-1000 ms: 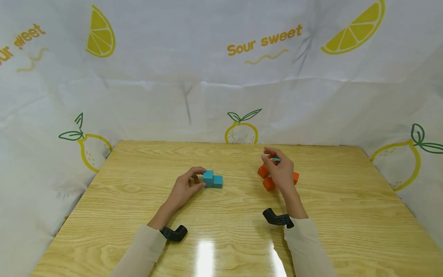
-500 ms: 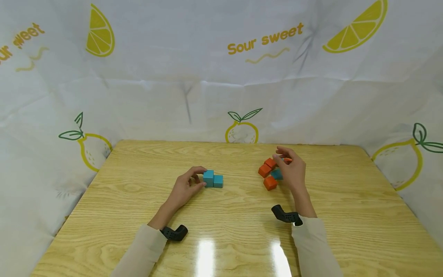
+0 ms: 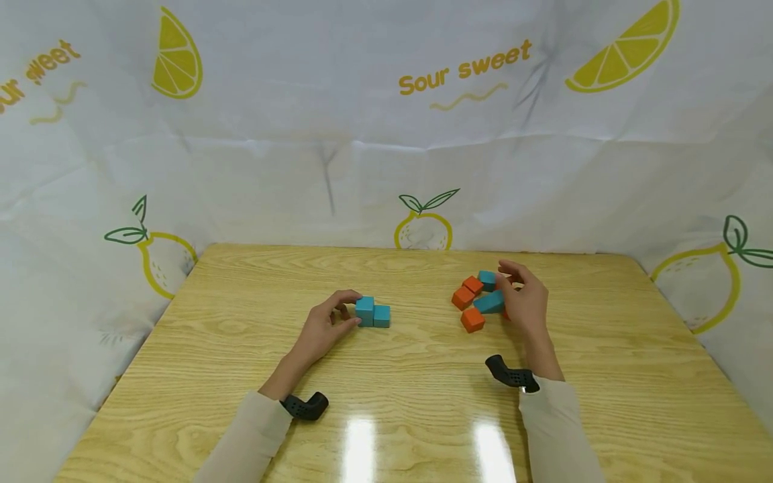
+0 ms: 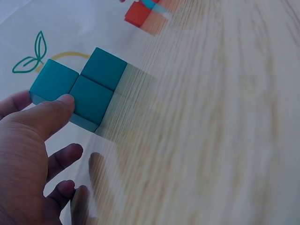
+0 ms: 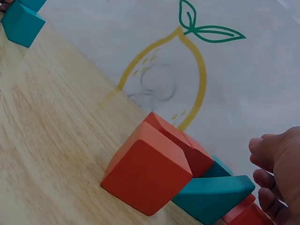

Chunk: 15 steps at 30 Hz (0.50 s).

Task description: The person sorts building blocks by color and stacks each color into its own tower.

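My left hand (image 3: 326, 327) pinches a small stack of blue cubes (image 3: 365, 310) between thumb and fingers. Against the stack's right side sits a single blue cube (image 3: 382, 316). In the left wrist view, the thumb (image 4: 58, 105) presses on the blue cubes' near faces. To the right, my right hand (image 3: 527, 300) hovers at the edge of a loose group of blocks, its fingers (image 5: 265, 152) loosely bent with nothing visible between them. Nearest to it are a long blue block (image 3: 489, 303) and a smaller blue block (image 3: 487, 280). An orange block behind that hand is partly hidden.
An orange cube (image 3: 472, 320) stands at the group's front, and two more orange blocks (image 3: 463, 297) touch each other at its left. Wooden table surface (image 3: 423, 362) lies between the two groups. A white lemon-print cloth (image 3: 338, 174) hangs behind the table.
My right hand has shifted rightward across the block group, uncovering the long blue block and the smaller blue block. The left hand and its blue cubes have stayed put.
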Each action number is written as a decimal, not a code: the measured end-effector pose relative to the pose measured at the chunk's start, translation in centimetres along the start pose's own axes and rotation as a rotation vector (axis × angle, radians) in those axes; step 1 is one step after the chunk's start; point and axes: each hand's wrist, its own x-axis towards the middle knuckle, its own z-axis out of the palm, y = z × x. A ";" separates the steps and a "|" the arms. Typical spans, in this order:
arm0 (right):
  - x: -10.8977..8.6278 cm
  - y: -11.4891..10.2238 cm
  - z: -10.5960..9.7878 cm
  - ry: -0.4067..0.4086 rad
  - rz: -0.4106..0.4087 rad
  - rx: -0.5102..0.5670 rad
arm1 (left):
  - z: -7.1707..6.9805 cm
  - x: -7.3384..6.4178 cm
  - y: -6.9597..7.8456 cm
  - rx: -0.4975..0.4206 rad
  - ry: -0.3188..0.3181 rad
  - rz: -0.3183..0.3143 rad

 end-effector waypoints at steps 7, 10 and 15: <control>0.0 1.0 0.4 -0.062 -0.013 -0.046 | -0.1 0.0 0.0 0.019 0.005 0.000; 0.1 1.3 0.6 -0.080 -0.047 -0.067 | -0.1 0.0 0.0 0.022 0.010 0.006; 0.3 1.7 0.6 -0.113 -0.047 -0.101 | 0.0 0.0 -0.1 0.015 0.004 0.001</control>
